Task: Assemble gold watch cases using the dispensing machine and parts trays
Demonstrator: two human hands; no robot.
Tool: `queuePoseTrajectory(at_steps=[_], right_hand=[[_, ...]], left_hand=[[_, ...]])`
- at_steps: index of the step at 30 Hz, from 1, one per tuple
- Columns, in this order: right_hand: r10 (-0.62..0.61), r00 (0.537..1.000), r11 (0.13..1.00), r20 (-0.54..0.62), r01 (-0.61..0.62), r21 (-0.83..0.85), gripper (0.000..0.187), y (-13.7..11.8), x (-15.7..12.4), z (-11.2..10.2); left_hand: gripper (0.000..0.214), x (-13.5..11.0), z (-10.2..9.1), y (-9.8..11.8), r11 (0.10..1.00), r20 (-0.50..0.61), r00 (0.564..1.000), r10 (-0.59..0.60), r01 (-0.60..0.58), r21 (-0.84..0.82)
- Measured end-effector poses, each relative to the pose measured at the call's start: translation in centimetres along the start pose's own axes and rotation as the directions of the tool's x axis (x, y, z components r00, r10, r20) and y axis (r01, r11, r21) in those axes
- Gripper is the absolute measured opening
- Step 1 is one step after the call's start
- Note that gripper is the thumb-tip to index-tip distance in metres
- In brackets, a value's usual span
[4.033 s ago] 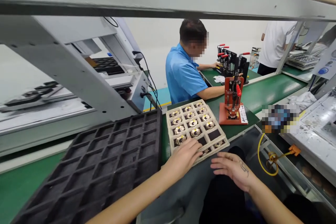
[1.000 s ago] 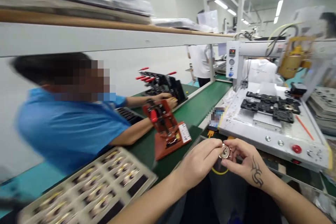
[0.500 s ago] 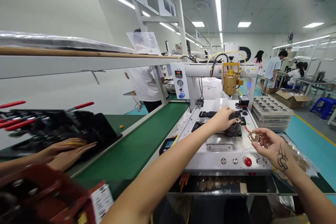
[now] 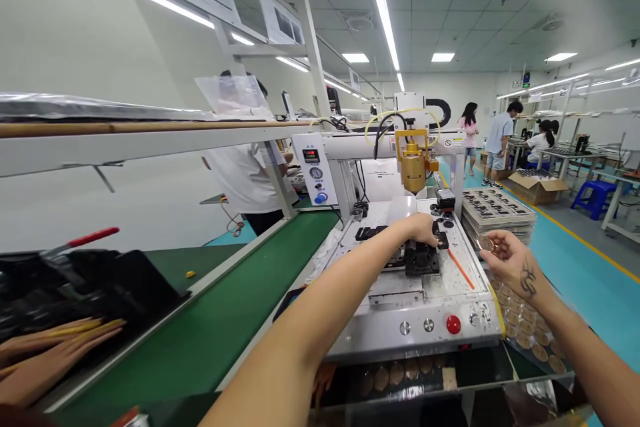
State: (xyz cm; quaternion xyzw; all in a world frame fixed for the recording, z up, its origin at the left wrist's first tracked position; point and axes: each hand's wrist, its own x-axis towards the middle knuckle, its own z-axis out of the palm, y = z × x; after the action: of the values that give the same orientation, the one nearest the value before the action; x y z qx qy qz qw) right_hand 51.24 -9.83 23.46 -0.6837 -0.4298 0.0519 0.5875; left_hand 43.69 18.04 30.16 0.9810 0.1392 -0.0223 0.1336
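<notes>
My left hand (image 4: 420, 227) reaches far forward onto the black fixture (image 4: 421, 257) on the white machine bed (image 4: 440, 293), its fingers pressed on the fixture's far end; whether it holds a part I cannot tell. My right hand (image 4: 503, 258) hovers at the machine's right edge, pinching a small round gold-and-silver part (image 4: 485, 243). A gold dispensing head (image 4: 413, 170) hangs just behind the fixture.
A green conveyor belt (image 4: 225, 320) runs along the left. A co-worker's hands (image 4: 45, 353) rest at a black jig at lower left. Stacked trays (image 4: 495, 213) sit right of the machine, round parts in a bag (image 4: 530, 333) below. A red button (image 4: 453, 324) is on the front panel. People stand behind.
My view swung right from the tray of parts to the machine. Both hands held one part a second ago; now my left hand is on the fixture and my right hand keeps a part.
</notes>
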Motion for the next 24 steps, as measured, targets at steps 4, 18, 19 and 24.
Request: queuePoseTrajectory(at_steps=[4, 18, 19, 24], right_hand=[[-0.052, 0.996, 0.999, 0.068, 0.053, -0.003, 0.058, 1.9, 5.0, 4.2], [-0.054, 0.775, 0.920, 0.630, 0.284, -0.270, 0.026, 2.7, 13.6, 7.3], [-0.062, 0.776, 0.910, 0.628, 0.301, -0.283, 0.026, 2.9, 13.5, 7.4], [-0.126, 0.805, 0.859, 0.580, 0.380, -0.342, 0.024, 3.6, 13.2, 8.1]], left_hand=[[0.028, -2.5, -0.8, -0.4, 0.990, -0.195, 0.981, 0.024, -0.050, -0.129], [0.022, -19.6, -2.8, -1.7, 0.910, -0.440, 0.898, 0.025, -0.203, -0.362], [0.022, -20.7, -2.6, -1.9, 0.908, -0.434, 0.901, 0.017, -0.196, -0.370], [0.021, -25.5, -1.4, -2.6, 0.907, -0.439, 0.898, -0.011, -0.176, -0.382]])
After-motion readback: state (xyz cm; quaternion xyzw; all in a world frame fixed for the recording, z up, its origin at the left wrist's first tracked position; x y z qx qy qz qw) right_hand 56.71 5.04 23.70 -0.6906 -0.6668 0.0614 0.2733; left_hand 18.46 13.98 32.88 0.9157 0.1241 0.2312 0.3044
